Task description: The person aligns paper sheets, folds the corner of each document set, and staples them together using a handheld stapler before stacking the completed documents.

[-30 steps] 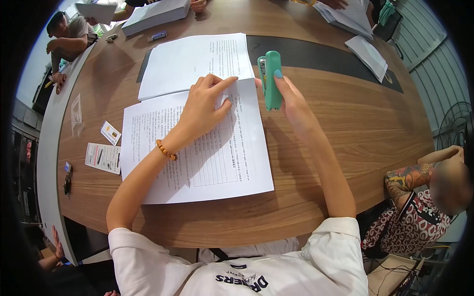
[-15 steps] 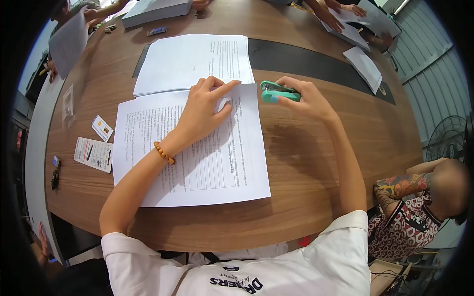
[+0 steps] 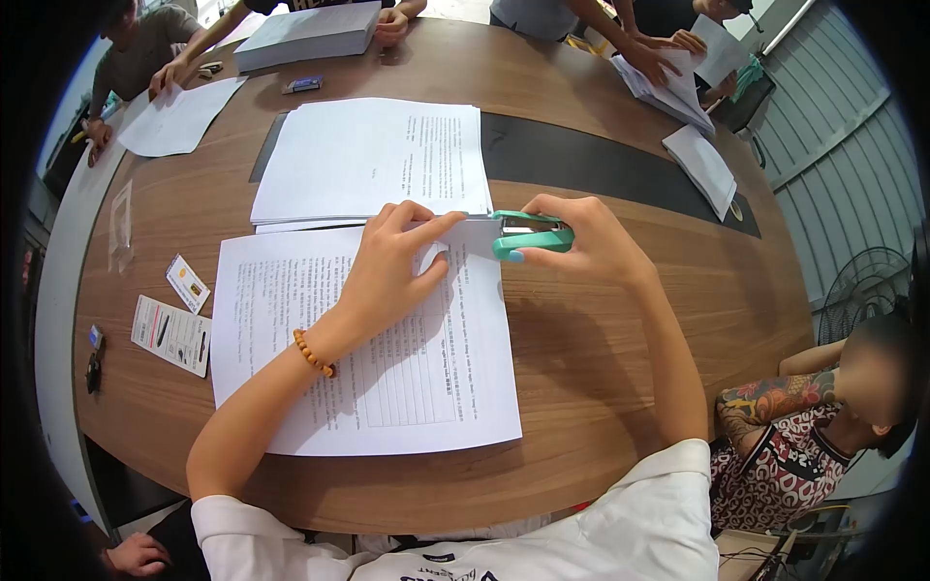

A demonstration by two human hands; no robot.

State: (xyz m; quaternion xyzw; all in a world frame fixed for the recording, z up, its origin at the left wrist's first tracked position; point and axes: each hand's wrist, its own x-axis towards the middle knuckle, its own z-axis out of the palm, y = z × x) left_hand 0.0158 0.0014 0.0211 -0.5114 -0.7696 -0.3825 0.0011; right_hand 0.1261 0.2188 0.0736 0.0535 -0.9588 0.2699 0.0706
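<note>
Printed sheets [image 3: 291, 320] lie in front of me, their top right corner beneath the fingers of my left hand [image 3: 392, 261]. That hand rests on the paper with its fingers apart and holds nothing. My right hand [image 3: 591, 242] grips a green stapler [image 3: 533, 240] between thumb and fingers. The stapler's jaws are at the sheets' right edge, near the top corner; whether the paper sits between them is hard to tell. Just beyond lies a second stack of printed sheets [image 3: 373, 155], reaching close to my left fingertips.
On the left are a printed card [image 3: 172, 334], a smaller card [image 3: 188, 284] and a clear plastic piece [image 3: 120, 228]. A small blue box [image 3: 302, 85] and a thick paper stack [image 3: 305, 37] lie farther back. Co-workers handle papers across the table; a person sits at right.
My right hand has brought the stapler left to the sheets' edge. My left hand stays on the paper. At the far left, a co-worker's raised sheet now lies on the table.
</note>
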